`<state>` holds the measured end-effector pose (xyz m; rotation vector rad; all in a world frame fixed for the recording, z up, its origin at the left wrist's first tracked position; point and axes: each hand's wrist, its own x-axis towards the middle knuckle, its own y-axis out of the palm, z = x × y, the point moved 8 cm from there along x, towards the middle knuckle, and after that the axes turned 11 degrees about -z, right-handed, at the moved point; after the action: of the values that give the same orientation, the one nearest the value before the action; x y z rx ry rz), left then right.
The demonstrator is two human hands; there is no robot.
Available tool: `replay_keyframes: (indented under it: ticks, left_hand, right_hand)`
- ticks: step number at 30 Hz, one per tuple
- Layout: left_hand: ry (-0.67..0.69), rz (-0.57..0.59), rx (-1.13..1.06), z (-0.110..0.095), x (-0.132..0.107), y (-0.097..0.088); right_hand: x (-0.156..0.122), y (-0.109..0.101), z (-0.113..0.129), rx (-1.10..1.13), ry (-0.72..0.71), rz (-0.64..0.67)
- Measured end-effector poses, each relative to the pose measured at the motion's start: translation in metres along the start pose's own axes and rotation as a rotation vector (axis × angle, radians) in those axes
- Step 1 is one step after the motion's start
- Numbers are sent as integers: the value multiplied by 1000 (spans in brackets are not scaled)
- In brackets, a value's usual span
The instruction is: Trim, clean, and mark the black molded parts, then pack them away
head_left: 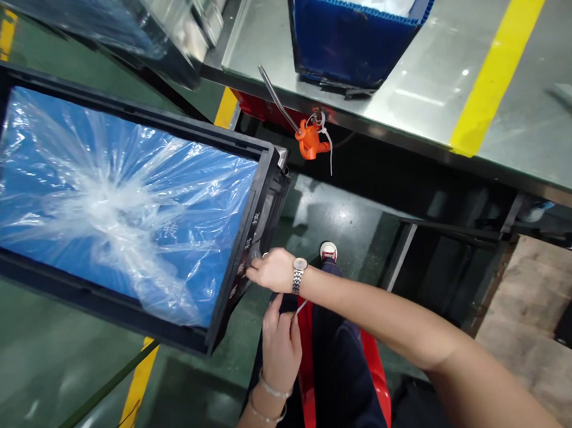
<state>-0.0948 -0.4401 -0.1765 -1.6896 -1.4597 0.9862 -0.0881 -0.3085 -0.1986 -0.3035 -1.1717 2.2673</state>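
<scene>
A black crate (236, 268) holds a blue sheet or liner (213, 211) under a gathered clear plastic bag (107, 201). At the crate's near end wall, which has white characters on it, is my right hand (273, 270), with a watch on the wrist. Its fingers are curled closed against that wall, and what they grip is hidden. Just below it, my left hand (282, 342), with bracelets, pinches a thin white strip (301, 307) between thumb and fingers.
A metal table (405, 105) with yellow tape carries a blue bin (348, 41) of white material. From its edge hang an orange holder (311, 139) and a metal rod (278, 98). A red stool (378, 375) is beneath me; cardboard (521, 304) stands at right.
</scene>
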Motion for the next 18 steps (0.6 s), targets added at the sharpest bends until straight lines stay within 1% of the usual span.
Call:
replay_keyframes:
  ticks: [2,4,10,12,13,14,15,16,18]
  left_hand:
    - [-27,51,-63,-2,-4,3]
    - [-52,76,-115,-2,-6,4]
    - [-101,110,-194,3,-9,11]
    - [-139,118,-230,6,-9,14]
    - [-178,123,-268,8,-8,16]
    - [-257,130,-330,13,-8,19]
    - [-365,138,-406,20,-8,22]
    - [-485,146,-482,28,-9,26]
    - [-722,152,-617,43,-12,34]
  right_hand:
    - [4,2,0,6,-19,-3]
    - [6,4,-1,16,-30,-9]
    - [4,10,3,60,-43,-14]
    - [4,9,7,75,-54,-13]
    - [3,7,9,77,-59,-12]
    - [1,3,8,82,-49,-20]
    - [-2,-4,6,97,-14,-39]
    - [-7,-12,-1,124,57,-73]
    - [-27,-28,-20,220,273,-138]
